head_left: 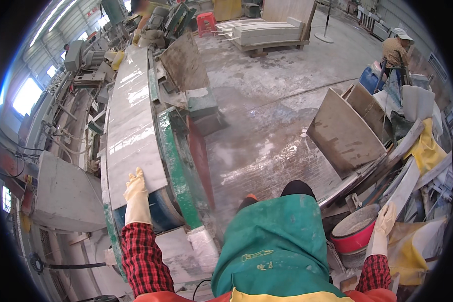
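Observation:
My left hand (pixel 136 188), in a cream rubber glove, reaches onto the near end of a wet grey stone slab (pixel 141 167). Its fingers are stretched out, resting on the surface without gripping. The slab lies on a long conveyor, over a blue roller (pixel 162 207) at the near end. On the other side my right hand (pixel 384 221), gloved alike, is closed at the lower end of a pale flat strip (pixel 405 187). This strip slants up and away among other offcuts. Its underside and some of my fingers are hidden.
A green conveyor rail (pixel 177 166) runs beside the slabs. Near my right arm stands a red-banded round bucket (pixel 353 234). Brown boards (pixel 345 133) lean beyond it. Farther off are a pallet of stacked slabs (pixel 267 35), a red stool (pixel 206 23) and a seated person (pixel 396 53).

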{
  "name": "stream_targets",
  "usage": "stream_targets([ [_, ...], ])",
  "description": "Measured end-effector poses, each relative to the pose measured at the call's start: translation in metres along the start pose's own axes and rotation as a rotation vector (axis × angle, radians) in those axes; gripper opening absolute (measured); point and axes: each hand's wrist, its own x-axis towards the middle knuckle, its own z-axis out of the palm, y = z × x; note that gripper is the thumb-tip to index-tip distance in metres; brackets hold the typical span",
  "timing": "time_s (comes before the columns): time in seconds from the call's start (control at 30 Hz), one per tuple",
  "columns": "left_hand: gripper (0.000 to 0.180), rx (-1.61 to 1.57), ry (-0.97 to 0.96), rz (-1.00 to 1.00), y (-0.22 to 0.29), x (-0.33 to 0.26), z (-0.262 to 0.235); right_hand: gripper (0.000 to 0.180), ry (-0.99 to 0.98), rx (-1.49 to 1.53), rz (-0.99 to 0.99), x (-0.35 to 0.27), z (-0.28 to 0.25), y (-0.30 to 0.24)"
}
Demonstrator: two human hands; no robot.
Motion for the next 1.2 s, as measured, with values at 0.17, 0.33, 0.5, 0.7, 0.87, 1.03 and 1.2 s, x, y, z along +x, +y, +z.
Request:
stream_targets([
  [0.17,0.076,0.017,0.030,-0.011,-0.004,-0.007,-0.005,0.074,-0.344,-0.090,0.444,0.024,-0.033,-0.034],
  [0.33,0.076,0.051,0.030,-0.002,0.009,-0.016,-0.017,0.101,-0.447,-0.040,0.689,0.033,-0.014,-0.020],
  [0.5,0.082,-0.030,0.072,-0.019,0.006,-0.004,-0.006,0.092,-0.387,0.089,0.676,0.035,-0.003,-0.005],
  [0.7,0.062,-0.484,0.548,0.258,-0.044,0.050,0.066,0.078,-0.205,0.988,0.813,0.055,-0.014,0.061],
  [0.87,0.045,-1.070,0.707,0.154,-0.002,-0.031,0.019,0.070,-0.259,1.011,1.287,0.109,-0.098,-0.041],
  [1.03,0.035,-1.368,0.360,0.407,0.090,-0.091,0.016,0.070,-0.254,1.114,0.776,0.113,-0.086,-0.149],
  [1.2,0.053,-1.754,-0.480,0.548,0.159,-0.153,-0.012,0.072,-0.759,1.468,0.375,0.106,-0.116,-0.299],
])
